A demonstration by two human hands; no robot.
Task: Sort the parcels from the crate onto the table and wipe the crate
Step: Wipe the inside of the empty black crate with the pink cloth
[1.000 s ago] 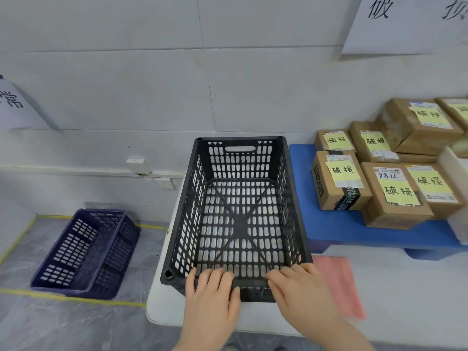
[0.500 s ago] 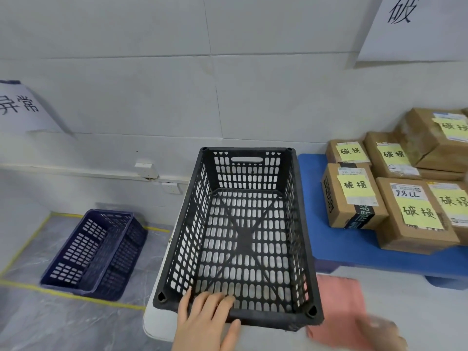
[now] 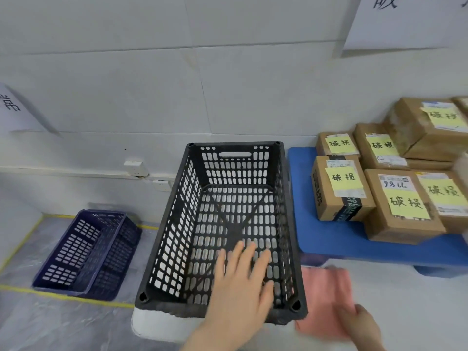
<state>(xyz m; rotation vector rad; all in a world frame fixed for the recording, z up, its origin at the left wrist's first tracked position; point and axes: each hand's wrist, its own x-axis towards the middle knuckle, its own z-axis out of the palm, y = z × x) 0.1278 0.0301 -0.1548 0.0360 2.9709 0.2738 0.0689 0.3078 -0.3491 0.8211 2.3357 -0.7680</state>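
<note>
Black slatted crate (image 3: 174, 239) empty at the near left end of the table (image 3: 417, 312), parcels (image 3: 342, 188) stacked on the blue board (image 3: 329, 239) at far right. Left hand (image 3: 240, 282) flat, fingers (image 3: 250, 252) straight and spread over the crate's near end, likely steadying it for wiping. Right hand (image 3: 359, 325) blurred on the pink cloth (image 3: 326, 287) just right of the crate, grip impossible to tell.

Crate (image 3: 177, 236) on table (image 3: 410, 302); parcels (image 3: 402, 206) on platform (image 3: 329, 239) to its right; basket (image 3: 83, 249) on floor (image 3: 50, 325), left
</note>
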